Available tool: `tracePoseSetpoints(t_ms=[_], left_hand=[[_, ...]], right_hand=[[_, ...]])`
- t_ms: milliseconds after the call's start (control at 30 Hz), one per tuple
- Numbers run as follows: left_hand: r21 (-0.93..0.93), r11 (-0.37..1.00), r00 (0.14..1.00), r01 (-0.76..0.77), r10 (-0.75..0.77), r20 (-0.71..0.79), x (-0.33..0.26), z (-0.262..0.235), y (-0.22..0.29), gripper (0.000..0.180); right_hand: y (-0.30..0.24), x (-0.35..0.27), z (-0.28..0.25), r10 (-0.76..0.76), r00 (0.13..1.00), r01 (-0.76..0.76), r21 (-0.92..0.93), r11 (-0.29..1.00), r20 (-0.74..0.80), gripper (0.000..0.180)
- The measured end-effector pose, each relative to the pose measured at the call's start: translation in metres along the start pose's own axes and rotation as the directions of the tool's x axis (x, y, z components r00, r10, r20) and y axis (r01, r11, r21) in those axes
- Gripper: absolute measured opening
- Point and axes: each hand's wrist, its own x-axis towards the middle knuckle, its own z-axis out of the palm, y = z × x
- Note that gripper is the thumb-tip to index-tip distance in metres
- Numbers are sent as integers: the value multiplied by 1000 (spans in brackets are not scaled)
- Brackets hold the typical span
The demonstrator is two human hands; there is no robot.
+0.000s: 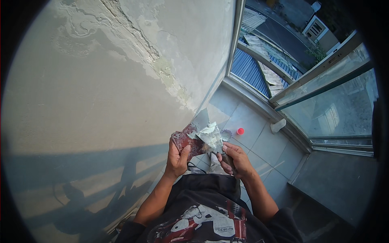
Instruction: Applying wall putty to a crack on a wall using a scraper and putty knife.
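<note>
My left hand (178, 161) is closed around the edge of a dark red, putty-smeared flat piece (189, 145), its thumb on top. My right hand (237, 159) grips the dark handle of a putty knife (212, 137). Pale wet putty coats the knife's broad blade, which lies over the right edge of the red piece. Behind the blade a grey flat plate (201, 118) sticks up; I cannot tell what it belongs to. On my left stands a grey plastered wall (101, 105) with a long rough crack (162, 67) running diagonally, partly covered with paler filler.
A small red cup (240, 131) is on the tiled floor (259, 137), near a greyish crumpled item (226, 135). A whitish lump (278, 125) rests by the window sill. The window frame (251, 90) and an angled glass pane (336, 107) border the right side, with rooftops outside.
</note>
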Motion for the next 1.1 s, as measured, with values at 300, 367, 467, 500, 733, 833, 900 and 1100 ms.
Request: tracePoseSetpoints(t_ms=[300,367,467,500,733,833,900,1100], left_hand=[[337,935,991,-106,73,110,-7,-26,9,35],[369,918,984,-144,92,155,-5,-35,8,37],[402,883,960,-242,156,234,-4,-51,0,46],[405,867,945,-291,195,261,-4,-56,-3,49],[625,599,861,-500,265,434,5,-81,17,56],[687,501,838,-526,167,520,-6,-101,10,54],[723,514,872,-461,112,476,-18,-110,7,53],[782,622,997,-33,-37,71,-59,-128,-20,46]], right_hand=[[-8,11,-2,62,995,-61,-11,998,81,25],[-10,14,-8,80,991,-78,-17,997,112,25],[-11,18,-11,95,979,-92,-26,995,178,24],[-13,19,-8,125,978,-117,-55,992,167,24],[-24,29,-5,219,969,-191,-213,958,114,23],[-30,39,-5,199,966,-155,-246,957,164,22],[-34,48,2,175,963,-122,-251,960,203,23],[-21,97,23,-156,986,165,-176,970,64,24]])
